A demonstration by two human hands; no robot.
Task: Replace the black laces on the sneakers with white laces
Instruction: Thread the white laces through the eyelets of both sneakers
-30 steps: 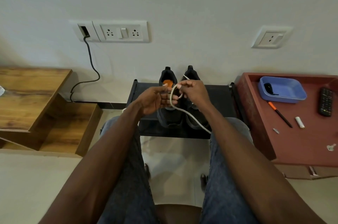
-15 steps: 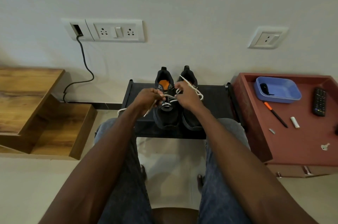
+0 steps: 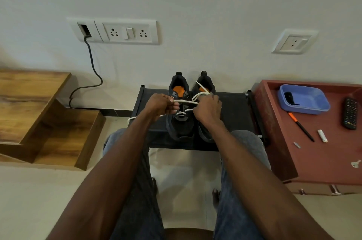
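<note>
A: Where do your hands sit?

B: Your left hand [image 3: 159, 105] is at nine o'clock of the left dark fabric sneaker with the orange insole [image 3: 179, 110], its grip curled round one run of the white cord lace [image 3: 185, 101]. Your right hand [image 3: 207, 109] is at three o'clock of that sneaker, its grip pinching the other run, and it covers the front of the right dark sneaker [image 3: 204, 88].

A: And the lace itself?

B: It is stretched taut between your two hands across the left sneaker's tongue, with white crossings threaded just below. A loose end lies over the right sneaker's opening at one o'clock; another tail trails past your left wrist towards eight o'clock.

A: Where is the pair?

B: Side by side on the low black rack [image 3: 233, 114], heels to the wall. At three o'clock, on the red-brown desk [image 3: 321, 161], a blue plastic tray [image 3: 309, 102] holds a black lace [image 3: 289, 97].
</note>
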